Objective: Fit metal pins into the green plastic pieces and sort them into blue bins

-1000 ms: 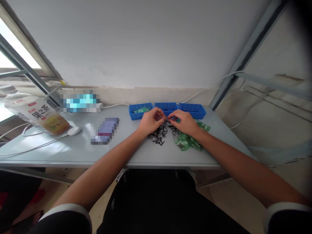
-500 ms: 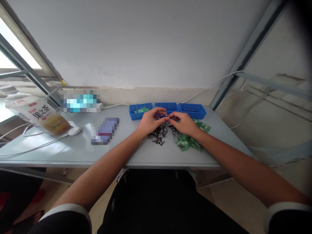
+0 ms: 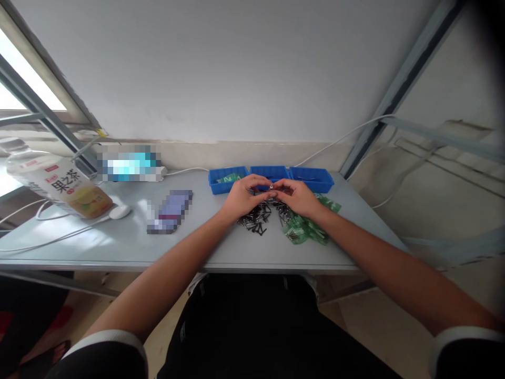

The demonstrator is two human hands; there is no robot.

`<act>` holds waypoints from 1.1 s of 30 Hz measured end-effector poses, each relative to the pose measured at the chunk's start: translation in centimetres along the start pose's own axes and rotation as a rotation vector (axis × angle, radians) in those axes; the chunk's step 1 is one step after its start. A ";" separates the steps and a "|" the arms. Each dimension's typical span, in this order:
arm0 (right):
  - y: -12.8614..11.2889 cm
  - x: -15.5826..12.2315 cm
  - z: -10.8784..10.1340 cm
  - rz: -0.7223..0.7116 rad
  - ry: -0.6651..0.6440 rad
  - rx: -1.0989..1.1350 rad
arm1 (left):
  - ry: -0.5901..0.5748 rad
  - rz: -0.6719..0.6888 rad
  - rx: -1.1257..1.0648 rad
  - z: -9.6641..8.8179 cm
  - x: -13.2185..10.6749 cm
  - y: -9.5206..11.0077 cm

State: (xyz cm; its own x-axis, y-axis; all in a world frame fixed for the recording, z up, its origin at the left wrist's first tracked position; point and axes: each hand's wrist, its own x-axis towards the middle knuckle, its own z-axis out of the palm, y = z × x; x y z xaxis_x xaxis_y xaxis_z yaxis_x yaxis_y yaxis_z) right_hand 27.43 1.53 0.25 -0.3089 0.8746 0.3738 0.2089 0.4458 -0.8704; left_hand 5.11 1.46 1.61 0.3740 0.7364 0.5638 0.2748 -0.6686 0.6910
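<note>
My left hand (image 3: 245, 197) and my right hand (image 3: 296, 197) meet fingertip to fingertip above the table. Between the pinched fingers shows a small shiny piece (image 3: 271, 187), too small to name and partly covered by the fingertips. Below them spreads a heap of small black and silver screws (image 3: 258, 218), the back of it hidden by my hands. Green plastic packets (image 3: 303, 229) with screws showing through lie under and beside my right wrist. Behind my hands stand three joined blue bins: the left bin (image 3: 216, 188) holds a green packet, the right bin (image 3: 321, 184) a few thin pieces.
A blurred-out phone-like object (image 3: 171, 210) lies left of my left forearm. Further left are a tilted drink bottle (image 3: 63, 184), a white round-ended cable (image 3: 120, 211) and another blurred item (image 3: 130, 164). The table's front edge (image 3: 252, 267) runs below my forearms; a wall rises behind.
My fingertips have shifted slightly around the small shiny piece, the right fingers curling a little closer over it. The screws, packets and bins have stayed in place.
</note>
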 end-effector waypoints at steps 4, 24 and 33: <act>-0.4 0.2 0.0 0.109 0.084 0.179 | -0.035 0.014 0.203 -0.1 -0.1 -0.4; -0.1 0.4 -2.4 0.181 0.211 0.138 | -0.242 -0.039 0.374 -0.1 -0.5 -2.4; 0.9 -0.2 -1.5 -0.248 -0.178 -0.656 | -0.230 -0.048 0.389 -0.1 -0.5 -2.1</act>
State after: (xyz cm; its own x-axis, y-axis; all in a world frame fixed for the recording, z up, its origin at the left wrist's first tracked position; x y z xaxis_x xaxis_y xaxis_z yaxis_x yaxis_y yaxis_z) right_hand 29.06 2.02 -0.19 -0.5540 0.7132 0.4294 0.6095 0.6988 -0.3744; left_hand 4.26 2.51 0.00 0.5281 0.7545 0.3895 0.5922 -0.6560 0.4678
